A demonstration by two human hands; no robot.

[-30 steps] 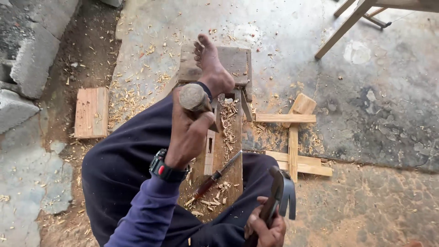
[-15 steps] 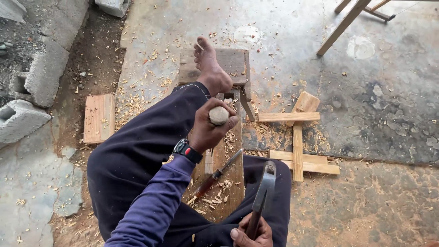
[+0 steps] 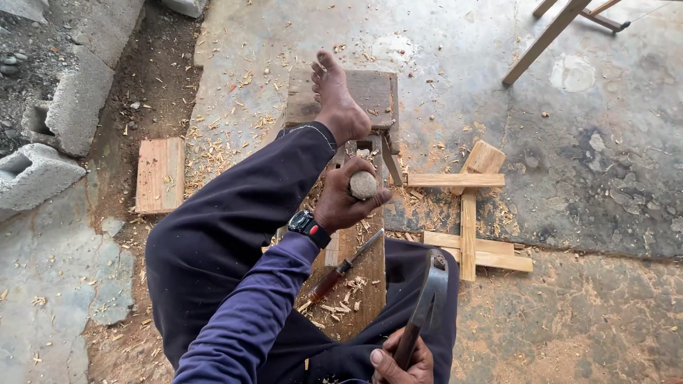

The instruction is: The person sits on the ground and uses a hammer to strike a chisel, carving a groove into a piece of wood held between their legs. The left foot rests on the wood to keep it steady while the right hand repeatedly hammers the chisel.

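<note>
My left hand (image 3: 348,203), with a black watch on the wrist, grips a round-topped wooden chisel handle (image 3: 363,185) held upright on a wooden plank (image 3: 359,270) between my legs. My right hand (image 3: 402,361) at the bottom edge holds a claw hammer (image 3: 427,299) raised with its head up. A second chisel with a red-brown handle (image 3: 341,269) lies loose on the plank among wood chips. My bare left foot (image 3: 338,103) presses on a low wooden bench (image 3: 373,92) at the plank's far end.
Nailed wooden slats (image 3: 466,213) lie on the concrete to the right. A short board (image 3: 160,174) rests on the dirt at left, near concrete blocks (image 3: 35,174). Wooden legs of a stand (image 3: 548,32) are at top right. Shavings litter the floor.
My left hand with the chisel handle came down from a raised position onto the plank. The hammer in my right hand rose higher and its head tilted up.
</note>
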